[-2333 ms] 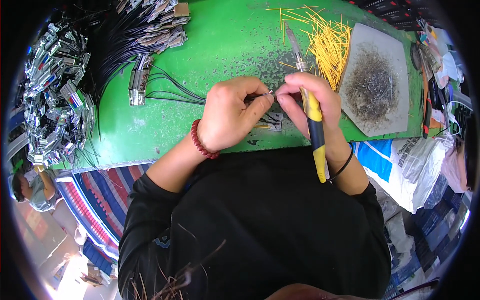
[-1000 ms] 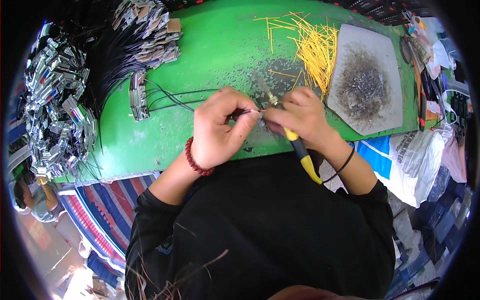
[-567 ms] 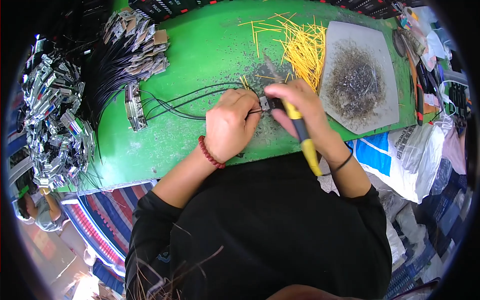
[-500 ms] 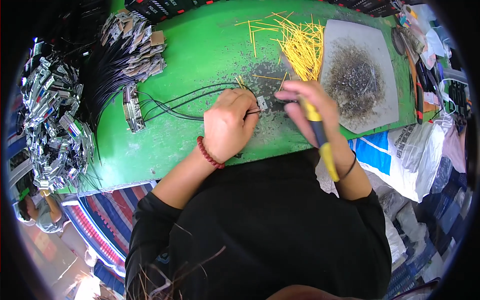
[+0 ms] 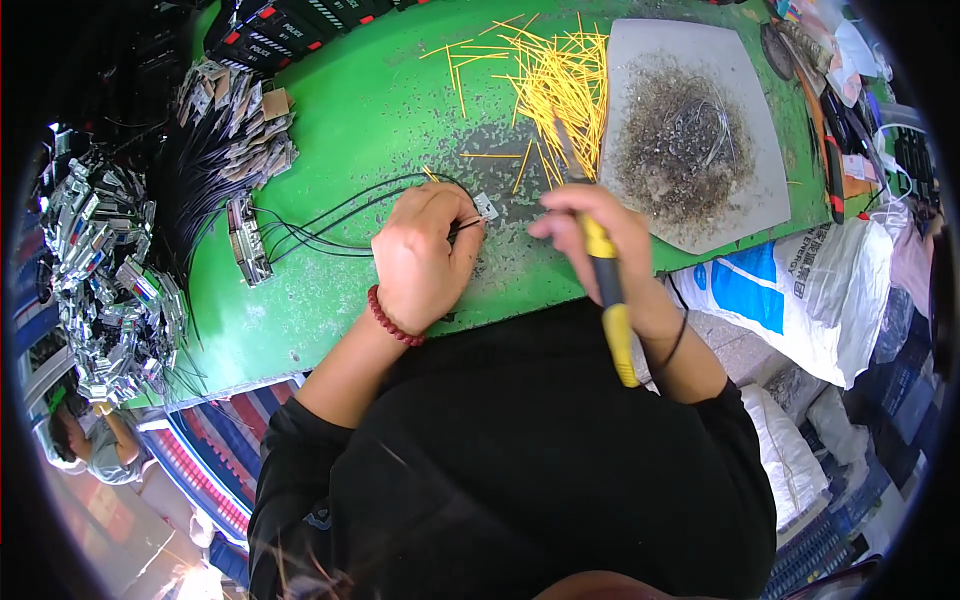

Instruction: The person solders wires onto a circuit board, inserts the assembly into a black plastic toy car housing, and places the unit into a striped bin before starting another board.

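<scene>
My left hand (image 5: pixel 425 240) is closed around thin black wires (image 5: pixel 330 200), its fingers bent over them. By its fingertips lies a small silvery plate (image 5: pixel 485 207), and a bare wire end reaches toward it. The wires loop left to a long metal-cased part (image 5: pixel 247 240) on the green table. My right hand (image 5: pixel 610 240), to the right and apart from the left, grips a yellow-and-black handled tool (image 5: pixel 608 285). Its slim grey shaft points away toward a pile of thin yellow sticks (image 5: pixel 565 85); the exact kind of tip is hard to make out.
A pale sheet (image 5: pixel 770 190) with dark grit lies at the right. Bundled black cables with flat ends (image 5: pixel 240 125) and a heap of metal parts (image 5: pixel 95 270) fill the left. Black boxes (image 5: pixel 280 35) stand behind. Another person (image 5: pixel 100 445) is at lower left.
The table and everything on it appear shifted left in view. My right hand with the tool has come a little nearer to me; my left hand keeps hold of the wires.
</scene>
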Demonstrator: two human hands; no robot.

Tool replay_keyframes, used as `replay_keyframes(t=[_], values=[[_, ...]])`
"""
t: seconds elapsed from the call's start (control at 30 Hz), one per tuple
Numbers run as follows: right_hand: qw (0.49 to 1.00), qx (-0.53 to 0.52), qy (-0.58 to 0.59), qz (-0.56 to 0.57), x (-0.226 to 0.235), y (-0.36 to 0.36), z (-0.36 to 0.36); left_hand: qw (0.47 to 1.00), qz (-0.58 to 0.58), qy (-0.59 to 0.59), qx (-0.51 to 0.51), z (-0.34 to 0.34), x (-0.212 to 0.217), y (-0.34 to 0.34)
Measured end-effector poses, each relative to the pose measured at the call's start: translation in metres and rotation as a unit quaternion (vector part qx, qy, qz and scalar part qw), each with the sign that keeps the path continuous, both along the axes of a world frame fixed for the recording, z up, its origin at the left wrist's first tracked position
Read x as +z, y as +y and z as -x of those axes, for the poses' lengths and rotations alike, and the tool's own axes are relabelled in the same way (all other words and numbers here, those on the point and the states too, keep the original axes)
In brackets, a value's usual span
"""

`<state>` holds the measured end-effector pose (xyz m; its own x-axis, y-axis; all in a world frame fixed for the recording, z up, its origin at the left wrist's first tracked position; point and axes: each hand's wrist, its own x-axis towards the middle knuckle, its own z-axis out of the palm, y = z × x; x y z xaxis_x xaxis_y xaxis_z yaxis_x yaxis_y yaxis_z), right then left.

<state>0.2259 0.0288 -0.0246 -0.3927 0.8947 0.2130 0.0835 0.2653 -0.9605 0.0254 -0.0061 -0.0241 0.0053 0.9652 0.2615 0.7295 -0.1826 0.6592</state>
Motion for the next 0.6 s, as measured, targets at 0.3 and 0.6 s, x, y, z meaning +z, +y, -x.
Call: replay_keyframes(t=[0.3,0.6], values=[[0.986,0.034,-0.130,-0.103,-0.006,0.015,0.038,0.999,0.011,-0.048,0.004,0.001,0.004,0.001],[0.994,0.027,-0.102,-0.030,-0.008,0.014,0.038,0.998,0.042,-0.045,-0.002,0.004,0.005,-0.002]])
